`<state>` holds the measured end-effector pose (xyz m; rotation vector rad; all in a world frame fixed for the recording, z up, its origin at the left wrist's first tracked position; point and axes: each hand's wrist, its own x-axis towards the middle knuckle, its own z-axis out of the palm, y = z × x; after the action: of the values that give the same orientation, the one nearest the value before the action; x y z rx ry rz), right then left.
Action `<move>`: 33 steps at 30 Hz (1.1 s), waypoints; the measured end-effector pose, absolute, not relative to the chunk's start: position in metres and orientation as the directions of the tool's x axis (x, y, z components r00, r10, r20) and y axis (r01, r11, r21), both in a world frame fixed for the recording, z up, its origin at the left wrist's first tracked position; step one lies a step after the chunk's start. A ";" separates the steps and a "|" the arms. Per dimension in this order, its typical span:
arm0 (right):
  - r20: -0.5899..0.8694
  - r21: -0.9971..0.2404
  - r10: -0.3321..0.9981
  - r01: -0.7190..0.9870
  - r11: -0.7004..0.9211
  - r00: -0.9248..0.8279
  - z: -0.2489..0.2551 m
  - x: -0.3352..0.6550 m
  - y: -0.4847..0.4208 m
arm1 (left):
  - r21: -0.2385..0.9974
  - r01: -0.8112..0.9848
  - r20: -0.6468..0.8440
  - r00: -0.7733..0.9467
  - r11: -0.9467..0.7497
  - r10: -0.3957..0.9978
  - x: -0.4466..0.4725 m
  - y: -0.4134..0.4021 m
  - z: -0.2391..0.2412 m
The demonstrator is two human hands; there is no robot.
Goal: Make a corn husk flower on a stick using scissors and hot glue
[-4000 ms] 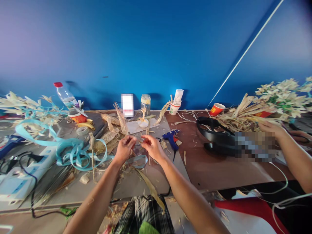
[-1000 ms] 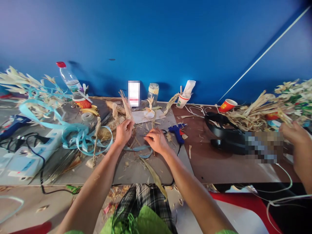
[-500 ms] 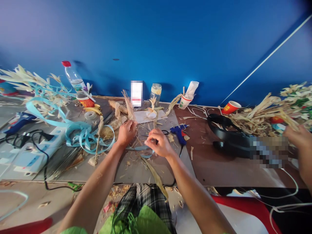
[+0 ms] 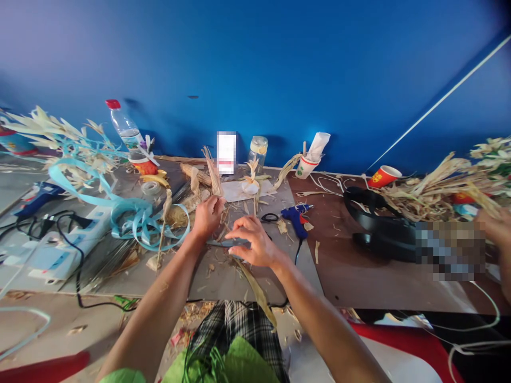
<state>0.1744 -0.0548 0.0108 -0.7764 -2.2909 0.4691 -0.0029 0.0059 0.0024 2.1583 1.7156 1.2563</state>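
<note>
1. Ribbon, a short blue strip (image 4: 219, 243), lies at the centre of the frame, between your hands.
2. Your left hand (image 4: 208, 217) has its fingertips drawn together, perhaps steadying something small; you can't tell whether anything is pinched.
3. Your right hand (image 4: 255, 243) is spread, thumb apart from fingers, nothing visible between them, which presumably leaves it free.
4. Just beyond, a husk flower (image 4: 252, 169) stands in a white base (image 4: 250, 188) on white paper (image 4: 231, 191), likely to keep it upright and off the scraps.
5. Right of centre, your glue gun (image 4: 296, 219) points its nozzle away from you, probably for safety.
6. Blue ribbon coils (image 4: 141, 226) crowd centre left; a long husk leaf (image 4: 255, 287) overhangs the table (image 4: 383, 287) at lower centre.
7. At the right edge, another person's hand (image 4: 497, 230) works near piled husks (image 4: 435, 181).
</note>
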 end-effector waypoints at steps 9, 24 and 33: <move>0.351 -0.307 0.568 0.481 0.821 -0.744 -0.001 0.151 -0.065 | 0.559 0.735 0.517 0.054 -0.385 0.854 -0.003 0.005 0.003; 0.233 -0.967 0.968 -0.130 0.221 -0.093 -0.010 0.177 -0.023 | 0.958 0.118 0.252 0.098 -0.263 0.963 0.003 -0.002 0.019; 0.243 -0.970 0.966 -0.052 0.239 -0.084 -0.005 0.178 -0.022 | 0.967 0.176 0.092 0.429 -0.183 0.899 0.003 -0.002 0.016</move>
<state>0.1776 -0.0223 -0.0050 -0.9538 -1.3489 1.1094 0.0028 -0.0017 0.0157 1.6421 0.9546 0.8693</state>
